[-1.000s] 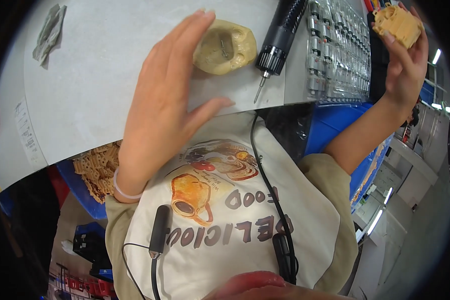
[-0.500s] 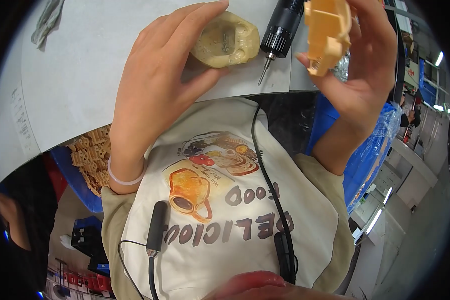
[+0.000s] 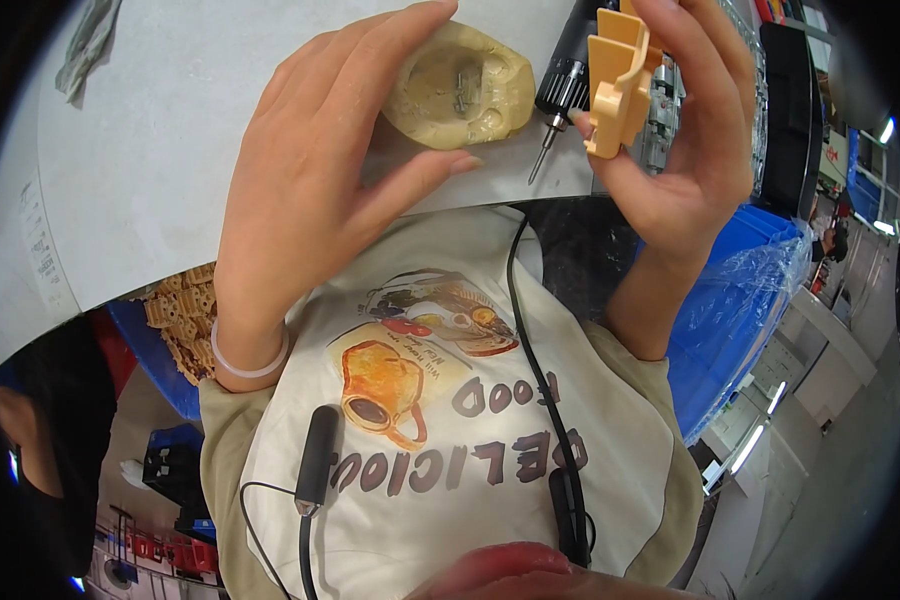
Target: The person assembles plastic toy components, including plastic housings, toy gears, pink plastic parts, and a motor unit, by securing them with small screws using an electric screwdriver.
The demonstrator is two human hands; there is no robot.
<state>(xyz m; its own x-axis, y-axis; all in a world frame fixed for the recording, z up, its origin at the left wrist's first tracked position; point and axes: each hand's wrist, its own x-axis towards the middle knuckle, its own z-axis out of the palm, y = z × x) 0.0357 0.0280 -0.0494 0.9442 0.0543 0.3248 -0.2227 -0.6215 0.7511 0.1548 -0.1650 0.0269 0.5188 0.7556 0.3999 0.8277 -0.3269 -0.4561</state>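
My left hand (image 3: 320, 150) curves loosely around a yellowish moulded block (image 3: 515, 95) with a hollow in its top, which rests on the white table. Its fingers lie along the block's left and far sides, while the thumb stands a little apart from the near edge. Small metal-looking bits show inside the hollow. My right hand (image 3: 695, 150), raised at the right, pinches a light-orange plastic part (image 3: 618, 95) with thin walls between thumb and fingers. Behind that part lies a black electric screwdriver (image 3: 565, 85), its bit pointing toward me.
The white table (image 3: 150, 180) ends just before my body. At lower left a blue bin (image 3: 155, 350) holds many tan plastic parts (image 3: 185, 315). A blue bin with clear film (image 3: 740, 290) stands at right. A black cable (image 3: 525, 300) runs down my front. A grey scrap (image 3: 88, 45) lies far left.
My right hand has brought the orange part left and slightly down, turning it so its thin walls show. My left thumb has come away from the block's near edge.
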